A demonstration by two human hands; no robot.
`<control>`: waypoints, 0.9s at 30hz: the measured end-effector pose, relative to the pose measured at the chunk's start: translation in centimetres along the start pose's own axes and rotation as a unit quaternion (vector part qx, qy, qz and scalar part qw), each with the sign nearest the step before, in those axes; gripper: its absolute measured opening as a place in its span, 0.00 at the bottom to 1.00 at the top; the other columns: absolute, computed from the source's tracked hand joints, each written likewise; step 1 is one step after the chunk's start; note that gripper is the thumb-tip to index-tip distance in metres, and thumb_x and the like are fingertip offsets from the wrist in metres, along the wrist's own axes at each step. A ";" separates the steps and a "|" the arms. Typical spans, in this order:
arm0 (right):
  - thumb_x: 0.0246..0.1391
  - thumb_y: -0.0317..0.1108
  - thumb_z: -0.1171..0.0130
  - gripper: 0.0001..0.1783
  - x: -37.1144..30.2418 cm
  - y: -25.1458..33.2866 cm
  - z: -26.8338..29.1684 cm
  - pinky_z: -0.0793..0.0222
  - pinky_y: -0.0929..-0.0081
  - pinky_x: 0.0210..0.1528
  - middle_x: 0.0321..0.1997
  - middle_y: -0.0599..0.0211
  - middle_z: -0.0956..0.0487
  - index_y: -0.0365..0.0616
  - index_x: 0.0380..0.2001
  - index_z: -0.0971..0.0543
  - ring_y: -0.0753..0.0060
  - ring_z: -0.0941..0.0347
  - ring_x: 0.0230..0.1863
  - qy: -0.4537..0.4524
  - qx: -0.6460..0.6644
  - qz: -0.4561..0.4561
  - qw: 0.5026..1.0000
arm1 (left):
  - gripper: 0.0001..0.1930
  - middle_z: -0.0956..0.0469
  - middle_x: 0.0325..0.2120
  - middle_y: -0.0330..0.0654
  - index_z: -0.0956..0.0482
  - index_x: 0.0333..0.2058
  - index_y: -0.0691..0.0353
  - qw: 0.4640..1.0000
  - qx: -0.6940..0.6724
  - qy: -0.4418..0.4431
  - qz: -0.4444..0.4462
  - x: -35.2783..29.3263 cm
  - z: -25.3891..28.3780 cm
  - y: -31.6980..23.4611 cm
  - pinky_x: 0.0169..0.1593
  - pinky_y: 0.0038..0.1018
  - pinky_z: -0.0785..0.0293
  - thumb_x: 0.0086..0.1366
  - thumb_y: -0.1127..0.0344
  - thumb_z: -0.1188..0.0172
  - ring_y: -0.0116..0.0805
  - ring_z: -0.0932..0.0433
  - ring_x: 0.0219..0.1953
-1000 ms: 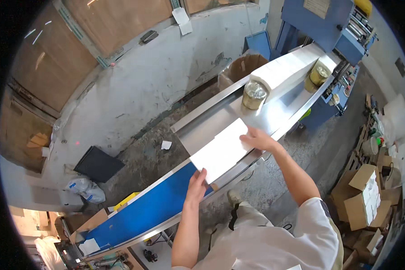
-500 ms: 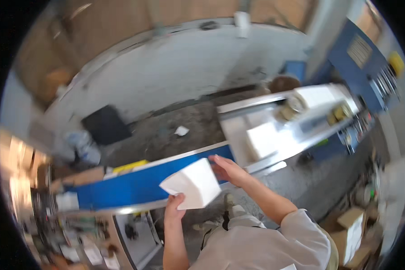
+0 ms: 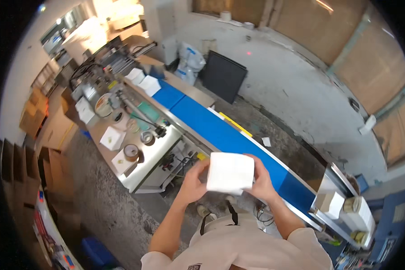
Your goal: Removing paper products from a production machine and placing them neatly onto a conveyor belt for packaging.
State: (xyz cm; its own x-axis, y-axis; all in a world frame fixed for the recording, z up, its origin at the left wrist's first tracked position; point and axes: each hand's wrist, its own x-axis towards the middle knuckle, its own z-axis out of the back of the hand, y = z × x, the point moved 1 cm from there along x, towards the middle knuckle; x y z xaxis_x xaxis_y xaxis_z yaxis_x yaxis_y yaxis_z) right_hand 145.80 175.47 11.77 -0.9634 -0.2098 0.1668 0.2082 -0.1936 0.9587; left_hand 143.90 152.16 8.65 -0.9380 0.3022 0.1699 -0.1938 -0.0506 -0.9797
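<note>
A plain white box (image 3: pixel 231 172) is held level between my two hands, in front of my body and close to the near edge of the blue conveyor belt (image 3: pixel 207 123). Against its left side my left hand (image 3: pixel 195 183) is pressed. On the opposite side my right hand (image 3: pixel 262 181) grips it, with some of the fingers hidden behind the box. More white boxes (image 3: pixel 149 85) rest at the belt's far left end. Beyond its right end, another white box (image 3: pixel 330 204) sits beside a tape roll (image 3: pixel 352 204).
Left of the belt stands a worktable (image 3: pixel 155 159) with white cartons (image 3: pixel 112 138), a brown tape roll (image 3: pixel 131 152) and machine parts. A dark panel (image 3: pixel 224 76) leans on the wall behind the belt. Cardboard boxes (image 3: pixel 33 110) and a blue bin (image 3: pixel 96 252) are at the left.
My view has swung left, bringing the worktable and machine into sight. My right hand has come onto the white box, which was in my left hand alone and tilted; now both hold it level.
</note>
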 end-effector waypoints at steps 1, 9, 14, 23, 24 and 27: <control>0.32 0.26 0.26 0.45 0.9 1.4 -0.6 0.44 0.56 0.67 0.60 0.58 0.29 0.43 0.58 0.33 0.52 0.36 0.65 -0.013 -0.140 0.139 0.980 | 0.30 0.30 0.55 0.51 0.26 0.52 0.60 0.977 0.173 -0.058 -0.109 0.2 1.3 -2.0 0.58 0.35 0.33 0.47 0.73 0.29 0.47 0.28 0.56; 0.48 0.30 0.35 0.17 5.6 6.7 0.8 0.43 0.44 0.67 0.52 0.59 0.25 0.52 0.42 0.27 0.49 0.33 0.59 -0.078 -0.247 0.614 0.746 | 0.23 0.30 0.54 0.56 0.22 0.46 0.52 0.795 0.366 -0.215 -0.434 2.5 4.9 -10.2 0.55 0.44 0.29 0.49 0.71 0.30 0.59 0.28 0.54; 0.45 0.31 0.33 0.23 6.4 7.3 2.0 0.41 0.46 0.65 0.55 0.55 0.30 0.59 0.46 0.26 0.48 0.35 0.61 -0.120 -0.205 0.645 0.727 | 0.26 0.31 0.54 0.53 0.23 0.48 0.49 0.765 0.385 -0.218 -0.467 3.9 4.5 -11.2 0.53 0.43 0.28 0.48 0.70 0.28 0.59 0.28 0.53; 0.45 0.32 0.32 0.24 6.4 6.3 3.4 0.42 0.46 0.66 0.54 0.55 0.30 0.61 0.47 0.26 0.48 0.37 0.61 -0.162 -0.228 0.641 0.715 | 0.26 0.30 0.52 0.53 0.23 0.46 0.49 0.756 0.371 -0.200 -0.501 6.6 3.2 -11.2 0.53 0.43 0.27 0.46 0.72 0.29 0.59 0.27 0.52; 0.44 0.32 0.32 0.24 6.3 6.3 3.4 0.42 0.46 0.66 0.54 0.55 0.30 0.61 0.47 0.26 0.48 0.37 0.61 -0.165 -0.228 0.643 0.712 | 0.26 0.30 0.52 0.53 0.23 0.46 0.49 0.757 0.366 -0.201 -0.503 6.7 3.1 -11.2 0.53 0.43 0.27 0.46 0.73 0.30 0.59 0.27 0.51; 0.44 0.32 0.32 0.24 5.9 6.5 3.3 0.42 0.45 0.66 0.55 0.56 0.31 0.61 0.47 0.26 0.48 0.37 0.62 -0.151 -0.245 0.630 0.721 | 0.24 0.30 0.53 0.54 0.22 0.45 0.51 0.753 0.365 -0.198 -0.510 6.6 3.5 -10.8 0.53 0.43 0.28 0.47 0.74 0.31 0.59 0.28 0.53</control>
State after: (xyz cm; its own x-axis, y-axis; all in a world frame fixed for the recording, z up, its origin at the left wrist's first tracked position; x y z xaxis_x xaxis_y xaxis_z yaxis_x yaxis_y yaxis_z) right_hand 140.89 176.12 19.80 0.0660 -0.3110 0.9481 0.9136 -0.3632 -0.1828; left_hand 138.78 151.33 20.74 -0.1774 0.2377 0.9550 -0.8430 -0.5375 -0.0228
